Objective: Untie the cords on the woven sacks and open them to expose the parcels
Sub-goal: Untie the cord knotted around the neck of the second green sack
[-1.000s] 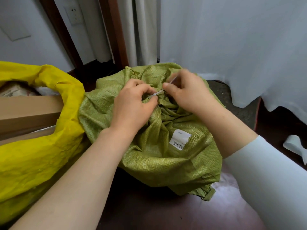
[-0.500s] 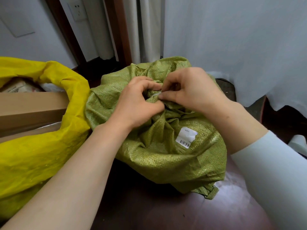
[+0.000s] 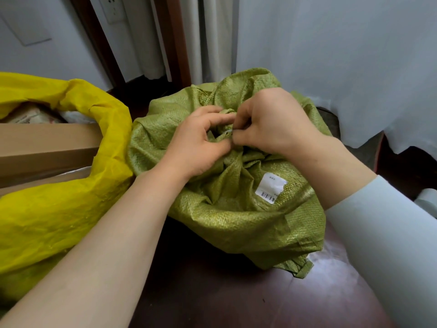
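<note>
A green woven sack point(image 3: 238, 216) sits on the dark floor in the middle, its neck bunched and tied by a thin white cord point(image 3: 229, 131). My left hand point(image 3: 198, 143) grips the gathered neck just below the knot. My right hand point(image 3: 272, 124) pinches the cord at the knot with thumb and forefinger. A white barcode label point(image 3: 270, 187) is stuck on the sack's front. To the left, a yellow woven sack point(image 3: 54, 209) stands open, showing a long brown cardboard box point(image 3: 45, 147) and other parcels point(image 3: 30, 114) inside.
White curtains point(image 3: 331, 55) hang behind and to the right of the green sack. A dark wooden door frame point(image 3: 99, 41) and a wall socket point(image 3: 111, 8) are behind. A white object point(image 3: 426, 202) lies at the right edge on the glossy dark floor point(image 3: 236, 299).
Both hands have closed in tighter on the knot; my right hand's fingers have curled down over the cord. The view has shifted slightly, so the sacks appear a bit further right and lower.
</note>
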`<state>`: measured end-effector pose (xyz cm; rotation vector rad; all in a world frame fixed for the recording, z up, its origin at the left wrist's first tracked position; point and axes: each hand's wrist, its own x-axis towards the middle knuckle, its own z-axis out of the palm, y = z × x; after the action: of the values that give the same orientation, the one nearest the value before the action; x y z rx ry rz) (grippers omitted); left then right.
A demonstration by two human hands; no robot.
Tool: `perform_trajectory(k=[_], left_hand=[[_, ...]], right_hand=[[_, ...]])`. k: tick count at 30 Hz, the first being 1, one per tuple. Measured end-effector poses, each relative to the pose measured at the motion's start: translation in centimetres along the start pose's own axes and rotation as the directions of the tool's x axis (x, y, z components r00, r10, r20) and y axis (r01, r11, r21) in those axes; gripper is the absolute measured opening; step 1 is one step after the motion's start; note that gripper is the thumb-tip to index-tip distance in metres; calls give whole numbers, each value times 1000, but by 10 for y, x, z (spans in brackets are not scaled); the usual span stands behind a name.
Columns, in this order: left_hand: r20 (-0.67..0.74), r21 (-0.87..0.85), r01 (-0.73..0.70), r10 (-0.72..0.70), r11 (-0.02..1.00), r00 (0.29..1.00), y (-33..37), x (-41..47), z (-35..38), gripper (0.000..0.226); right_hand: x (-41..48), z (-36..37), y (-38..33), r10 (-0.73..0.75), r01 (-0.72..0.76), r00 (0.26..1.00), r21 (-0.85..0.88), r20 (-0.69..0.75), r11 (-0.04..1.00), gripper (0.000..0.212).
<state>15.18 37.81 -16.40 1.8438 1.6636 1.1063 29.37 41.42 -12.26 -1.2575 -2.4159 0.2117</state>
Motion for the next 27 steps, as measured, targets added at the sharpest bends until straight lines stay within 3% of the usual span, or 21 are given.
perform_trajectory(k=[2, 5, 7, 9, 12, 18, 23, 27], left_hand=[[-5, -40, 11, -11, 999, 1000, 1, 1, 0, 43], [-2, -64, 18, -18, 998, 1000, 1, -1, -1, 38], [-49, -110, 9, -14, 994, 999, 0, -2, -2, 27], [-86, -111, -12, 2, 994, 996, -1, -3, -3, 22], [-105, -37, -28, 24, 999, 994, -1, -1, -3, 26], [-119, 40, -76, 81, 996, 990, 4, 3, -4, 22], [-74, 90, -39, 46, 995, 996, 2, 2, 2, 17], [-151, 207, -53, 85, 977, 985, 2, -7, 13, 14]], right_hand=[[2, 1, 5, 82, -85, 996, 190, 24, 978, 5], [1, 6, 13, 238, -252, 967, 520, 95, 816, 15], [-1, 4, 15, 268, -306, 951, 593, 154, 745, 14], [0, -2, 13, 182, -236, 970, 460, 158, 856, 5], [1, -9, 5, 26, -44, 994, 161, 111, 986, 13], [-1, -10, 3, -11, 6, 999, 121, 36, 993, 17], [0, -6, 3, -53, 52, 998, 18, 36, 998, 21], [2, -1, 3, -51, 51, 997, -5, 53, 999, 22]])
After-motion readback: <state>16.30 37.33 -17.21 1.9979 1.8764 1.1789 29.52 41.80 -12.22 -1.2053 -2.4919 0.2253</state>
